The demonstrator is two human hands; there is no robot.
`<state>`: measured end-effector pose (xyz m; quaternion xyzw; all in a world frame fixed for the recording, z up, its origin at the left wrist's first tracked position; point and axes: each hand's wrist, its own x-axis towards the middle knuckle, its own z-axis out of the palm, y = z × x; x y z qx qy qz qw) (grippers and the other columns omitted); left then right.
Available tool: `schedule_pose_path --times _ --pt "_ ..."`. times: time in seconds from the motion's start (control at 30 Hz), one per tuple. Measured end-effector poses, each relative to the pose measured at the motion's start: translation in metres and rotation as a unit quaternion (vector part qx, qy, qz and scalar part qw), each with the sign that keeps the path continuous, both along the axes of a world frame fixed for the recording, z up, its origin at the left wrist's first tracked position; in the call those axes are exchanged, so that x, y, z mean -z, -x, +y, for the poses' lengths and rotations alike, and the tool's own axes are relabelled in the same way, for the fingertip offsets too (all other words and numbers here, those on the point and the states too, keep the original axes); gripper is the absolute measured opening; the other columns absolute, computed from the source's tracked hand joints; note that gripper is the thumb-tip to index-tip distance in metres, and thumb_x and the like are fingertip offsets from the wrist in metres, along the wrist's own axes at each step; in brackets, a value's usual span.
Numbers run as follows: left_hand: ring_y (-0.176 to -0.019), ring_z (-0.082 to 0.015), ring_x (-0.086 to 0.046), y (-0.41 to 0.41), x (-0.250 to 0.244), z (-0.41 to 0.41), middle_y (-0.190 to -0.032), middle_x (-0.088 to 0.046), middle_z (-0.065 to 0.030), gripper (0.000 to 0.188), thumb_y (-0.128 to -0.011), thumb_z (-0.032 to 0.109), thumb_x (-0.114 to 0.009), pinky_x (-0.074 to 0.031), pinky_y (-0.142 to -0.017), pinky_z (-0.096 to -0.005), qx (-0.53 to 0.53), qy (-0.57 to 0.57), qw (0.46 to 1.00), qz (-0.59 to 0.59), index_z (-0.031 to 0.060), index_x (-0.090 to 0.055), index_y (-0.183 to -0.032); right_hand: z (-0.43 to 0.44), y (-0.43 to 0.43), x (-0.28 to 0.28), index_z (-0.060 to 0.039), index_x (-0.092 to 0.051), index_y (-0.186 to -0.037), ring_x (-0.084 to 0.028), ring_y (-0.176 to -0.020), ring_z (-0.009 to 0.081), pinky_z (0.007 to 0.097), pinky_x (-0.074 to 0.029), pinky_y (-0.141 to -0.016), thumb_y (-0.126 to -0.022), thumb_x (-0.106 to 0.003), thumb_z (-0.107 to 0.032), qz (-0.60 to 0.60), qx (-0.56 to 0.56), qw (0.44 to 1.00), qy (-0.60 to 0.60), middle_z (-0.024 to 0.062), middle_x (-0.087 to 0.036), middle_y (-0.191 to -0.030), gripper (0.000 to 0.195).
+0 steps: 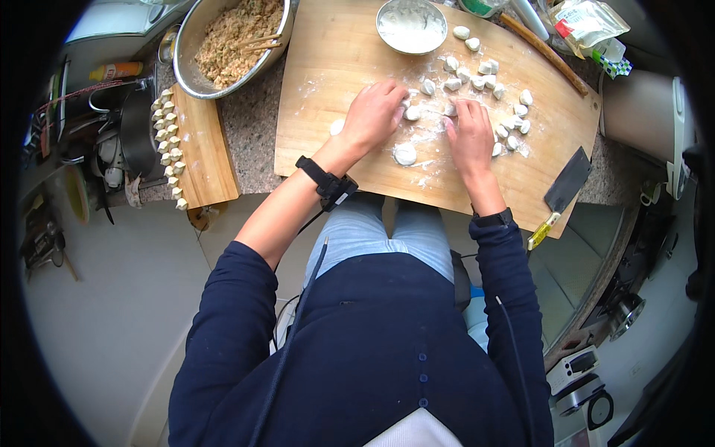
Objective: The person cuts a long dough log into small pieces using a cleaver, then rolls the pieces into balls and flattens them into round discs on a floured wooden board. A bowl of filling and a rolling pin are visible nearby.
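Note:
My left hand rests over the floured wooden board, its fingertips curled on a small dough piece. My right hand has its thumb and fingers at another dough piece. A separate dough piece lies between the hands. Nearer the body is a flattened dough round; a further pale one shows partly beside my left wrist. Several floured dough pieces lie scattered beyond and to the right of my right hand. At the board's far side stands a metal bowl of flour.
A large metal bowl of filling with chopsticks stands far left. Folded dumplings line a smaller wooden board. A cleaver lies at the right edge, its handle overhanging. A wooden rolling pin lies at the far right.

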<state>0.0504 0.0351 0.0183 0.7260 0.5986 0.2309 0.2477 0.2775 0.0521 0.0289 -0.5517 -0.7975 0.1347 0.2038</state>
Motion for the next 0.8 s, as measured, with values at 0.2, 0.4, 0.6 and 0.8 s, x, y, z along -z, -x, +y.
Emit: schedule_pose_path --times 0.2,0.4,0.6,0.8 --pt "-0.092 -0.0364 -0.069 0.001 -0.01 -0.009 -0.097 -0.071 -0.0144 0.021 -0.095 0.019 -0.073 -0.056 -0.084 -0.0471 -0.101 0.207 0.973 -0.015 0.004 -0.072 -0.11 -0.002 -0.022 0.016 -0.0098 -0.07 -0.119 -0.069 -0.098 0.0364 0.046 -0.055 -0.084 -0.094 -0.076 -0.019 0.073 0.011 0.97 0.232 0.0126 -0.07 -0.114 0.028" --pt "-0.105 -0.0341 -0.065 0.004 -0.008 -0.006 -0.109 -0.07 -0.014 0.023 -0.096 0.022 -0.073 -0.052 -0.092 -0.0445 -0.126 0.059 0.989 0.042 0.0056 -0.071 -0.112 -0.011 -0.019 -0.017 -0.0098 -0.066 -0.127 -0.069 -0.101 0.0399 0.0472 -0.056 -0.083 -0.098 -0.069 -0.023 -0.062 0.07 0.972 0.214 0.016 -0.07 -0.115 0.032" --pt "-0.128 -0.0365 -0.05 -0.026 0.02 0.028 -0.137 -0.055 -0.0179 0.048 -0.097 0.029 -0.072 -0.037 -0.111 -0.0555 -0.159 -0.089 0.975 0.124 0.0026 -0.056 -0.134 0.019 -0.01 0.016 -0.0029 -0.055 -0.144 -0.053 -0.135 0.0387 0.0543 -0.039 -0.117 -0.1 -0.066 -0.02 -0.142 0.101 0.984 -0.027 0.0216 -0.057 -0.142 0.048" --pt "-0.138 -0.0348 -0.044 -0.03 0.036 0.028 -0.146 -0.048 -0.0184 0.064 -0.096 0.031 -0.07 -0.028 -0.118 -0.059 -0.134 -0.154 0.961 0.186 0.0027 -0.047 -0.148 0.025 0.013 0.049 -0.0057 -0.05 -0.15 -0.042 -0.146 0.0358 0.0616 -0.026 -0.125 -0.096 -0.065 -0.019 -0.1 0.1 0.984 -0.11 0.0175 -0.049 -0.151 0.057"
